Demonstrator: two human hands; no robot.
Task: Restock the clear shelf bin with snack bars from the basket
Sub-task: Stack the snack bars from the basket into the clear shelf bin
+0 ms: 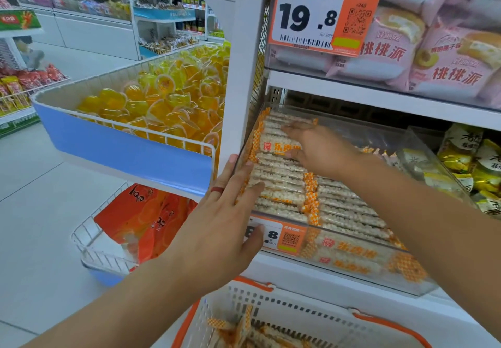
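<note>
With fingers straight, the left hand (225, 212) braced the clear plastic shelf bin (423, 141) at centre frame while the right hand (320, 149) pressed flat on the white-and-orange wrapped snack bars (287, 185), whose long axes ran left-right, and the white-and-orange plastic basket (273, 318) sat directly below, nearer the left hand.

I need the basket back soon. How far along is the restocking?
Mostly done: the clear bin holds rows of snack bars. Right now the left hand and right hand lie flat, straightening them. Left: a few bars remain in the basket.
</note>
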